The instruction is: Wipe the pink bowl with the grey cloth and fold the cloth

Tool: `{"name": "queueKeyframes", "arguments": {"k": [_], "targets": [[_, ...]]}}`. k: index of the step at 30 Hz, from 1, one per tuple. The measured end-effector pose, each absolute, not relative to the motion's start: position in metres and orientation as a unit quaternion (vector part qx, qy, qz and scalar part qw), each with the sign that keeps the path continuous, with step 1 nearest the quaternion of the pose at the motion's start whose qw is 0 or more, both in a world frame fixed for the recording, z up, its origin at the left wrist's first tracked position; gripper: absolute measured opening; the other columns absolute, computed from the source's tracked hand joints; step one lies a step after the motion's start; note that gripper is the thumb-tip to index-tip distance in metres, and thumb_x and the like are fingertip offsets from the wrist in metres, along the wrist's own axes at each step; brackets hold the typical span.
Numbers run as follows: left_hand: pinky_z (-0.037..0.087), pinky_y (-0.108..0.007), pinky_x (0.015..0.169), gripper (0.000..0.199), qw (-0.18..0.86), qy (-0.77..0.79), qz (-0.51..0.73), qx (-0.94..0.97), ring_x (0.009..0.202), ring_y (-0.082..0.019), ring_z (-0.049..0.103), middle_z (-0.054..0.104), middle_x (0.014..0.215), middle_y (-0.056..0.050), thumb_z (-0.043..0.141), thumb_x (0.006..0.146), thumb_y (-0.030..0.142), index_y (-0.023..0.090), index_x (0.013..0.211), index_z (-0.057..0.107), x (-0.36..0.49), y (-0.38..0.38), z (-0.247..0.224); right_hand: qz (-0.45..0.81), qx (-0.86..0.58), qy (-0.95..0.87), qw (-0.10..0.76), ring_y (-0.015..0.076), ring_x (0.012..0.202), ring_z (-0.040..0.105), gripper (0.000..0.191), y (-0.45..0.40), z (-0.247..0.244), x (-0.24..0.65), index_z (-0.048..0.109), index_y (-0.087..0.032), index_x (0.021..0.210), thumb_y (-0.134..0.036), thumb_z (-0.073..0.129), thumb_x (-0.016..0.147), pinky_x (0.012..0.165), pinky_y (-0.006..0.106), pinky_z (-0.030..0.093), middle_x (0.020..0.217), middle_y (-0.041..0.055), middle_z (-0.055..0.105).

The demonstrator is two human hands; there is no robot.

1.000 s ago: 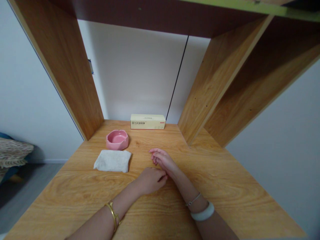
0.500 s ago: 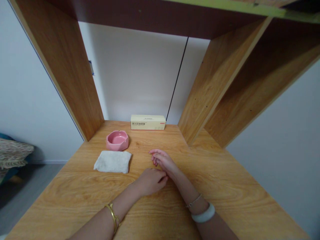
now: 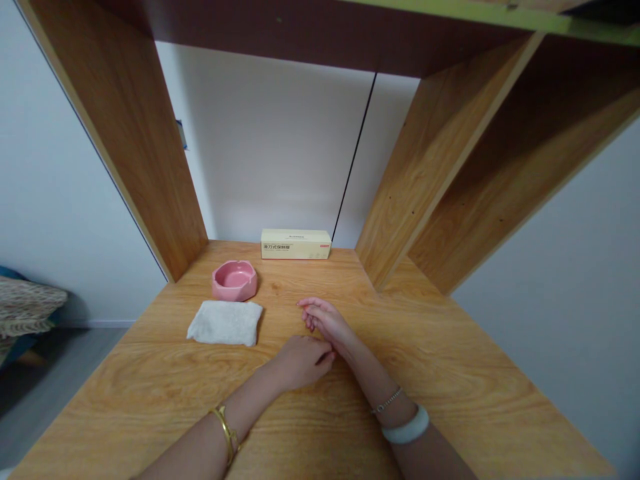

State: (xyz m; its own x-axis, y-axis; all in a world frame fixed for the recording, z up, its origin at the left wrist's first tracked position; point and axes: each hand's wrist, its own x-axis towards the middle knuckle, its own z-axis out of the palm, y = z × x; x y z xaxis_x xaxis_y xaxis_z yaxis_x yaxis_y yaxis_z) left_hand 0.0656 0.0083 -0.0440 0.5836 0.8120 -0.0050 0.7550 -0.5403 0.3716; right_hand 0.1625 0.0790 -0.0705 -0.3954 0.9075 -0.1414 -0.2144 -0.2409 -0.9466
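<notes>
My left hand (image 3: 305,362) rests on the wooden desk, its fingers curled under in a loose fist. Its knuckles lie against the wrist of my right hand (image 3: 327,322); nothing shows in its grasp. The right hand lies on its side just beyond, with nothing in it and its fingers loosely bent and apart. To the left of both hands is a folded white towel (image 3: 226,323), lying flat. Right behind the towel stands a pink angular ashtray (image 3: 234,281). Neither hand touches these two.
A long cream box (image 3: 296,245) with printed lettering stands at the back against the white wall. Wooden side panels (image 3: 450,153) rise at left and right, and a dark shelf (image 3: 290,37) runs overhead. Patterned fabric (image 3: 30,307) shows at the far left, beyond the desk.
</notes>
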Motion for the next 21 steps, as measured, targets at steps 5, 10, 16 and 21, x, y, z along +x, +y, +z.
{"name": "queueKeyframes", "arguments": {"k": [5, 10, 16, 21], "targets": [[0.039, -0.026, 0.061, 0.03, 0.173, 0.443, 0.092, 0.875, 0.073, -0.017, 0.059, 0.066, 0.082, -0.004, 0.033, 0.085, 0.029, 0.018, 0.079, 0.061, 0.0655, 0.0081, -0.0434, 0.694, -0.371, -0.469, 0.401, 0.0054, 0.039, 0.043, 0.019, 0.0791, -0.07, 0.1631, 0.058, -0.017, 0.076, -0.027, 0.058, 0.06, 0.041, 0.019, 0.029, 0.05, -0.0047, 0.054], [0.039, -0.026, 0.061, 0.031, 0.167, 0.445, 0.095, 0.875, 0.074, -0.017, 0.059, 0.067, 0.083, -0.005, 0.033, 0.086, 0.029, 0.018, 0.08, 0.061, 0.0657, 0.0083, -0.0441, 0.692, -0.374, -0.471, 0.399, 0.0052, 0.039, 0.044, 0.018, 0.0787, -0.0686, 0.1631, 0.058, -0.018, 0.076, -0.026, 0.059, 0.06, 0.041, 0.019, 0.03, 0.051, -0.0048, 0.054], [0.039, -0.026, 0.062, 0.03, 0.176, 0.441, 0.088, 0.876, 0.074, -0.017, 0.059, 0.066, 0.083, -0.005, 0.033, 0.086, 0.029, 0.018, 0.08, 0.06, 0.0656, 0.0091, -0.0444, 0.694, -0.371, -0.464, 0.407, 0.005, 0.038, 0.043, 0.019, 0.0786, -0.069, 0.1621, 0.058, -0.017, 0.075, -0.026, 0.059, 0.058, 0.04, 0.018, 0.029, 0.049, -0.0055, 0.054], [0.039, -0.026, 0.061, 0.03, 0.173, 0.443, 0.091, 0.875, 0.075, -0.018, 0.059, 0.066, 0.085, -0.005, 0.033, 0.086, 0.029, 0.018, 0.081, 0.06, 0.0658, 0.0087, -0.0444, 0.693, -0.369, -0.468, 0.405, 0.0048, 0.038, 0.043, 0.019, 0.078, -0.0687, 0.1628, 0.058, -0.017, 0.076, -0.026, 0.059, 0.059, 0.04, 0.018, 0.03, 0.05, -0.0051, 0.055]]}}
